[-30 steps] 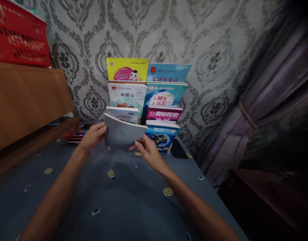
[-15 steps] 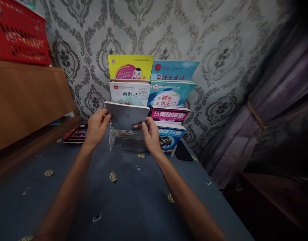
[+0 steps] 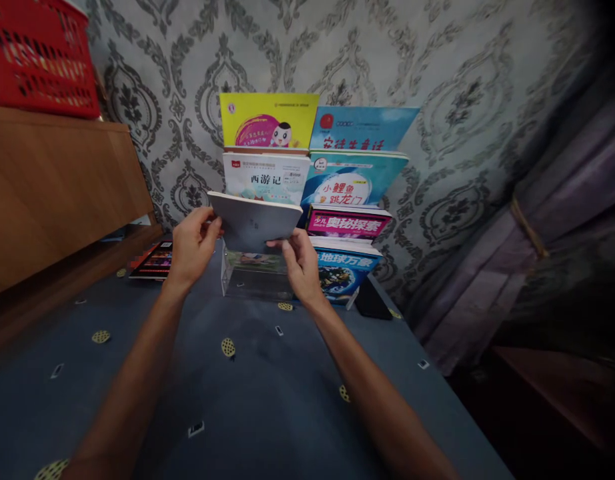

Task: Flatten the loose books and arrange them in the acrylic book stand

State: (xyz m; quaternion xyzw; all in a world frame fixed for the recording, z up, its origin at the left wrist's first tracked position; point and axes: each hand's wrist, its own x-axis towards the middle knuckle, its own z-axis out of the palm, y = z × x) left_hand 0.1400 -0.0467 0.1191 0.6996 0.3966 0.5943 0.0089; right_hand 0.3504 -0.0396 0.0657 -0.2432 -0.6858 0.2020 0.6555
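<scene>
A grey book (image 3: 252,223) is held between my two hands, tilted, in front of the left column of a clear tiered rack (image 3: 257,283). My left hand (image 3: 193,245) pinches its left edge. At its lower right side, my right hand (image 3: 301,261) grips it with thumb and fingers. Behind it stand a white book (image 3: 267,177) and, higher, a yellow book (image 3: 297,120). The right column holds a light blue book (image 3: 362,127), a teal book (image 3: 382,170), a magenta book (image 3: 350,225) and a blue earth book (image 3: 345,270).
A dark book (image 3: 155,261) lies on the blue patterned cloth (image 3: 267,400) at the left. A black flat object (image 3: 372,300) lies right of the rack. The red basket (image 3: 42,60) sits on a wooden cabinet (image 3: 62,200); a curtain (image 3: 477,267) hangs at the right.
The view has shifted slightly, so the rack and its books appear a little larger and higher. Both hands keep hold of the grey book, which has barely moved relative to the rack.
</scene>
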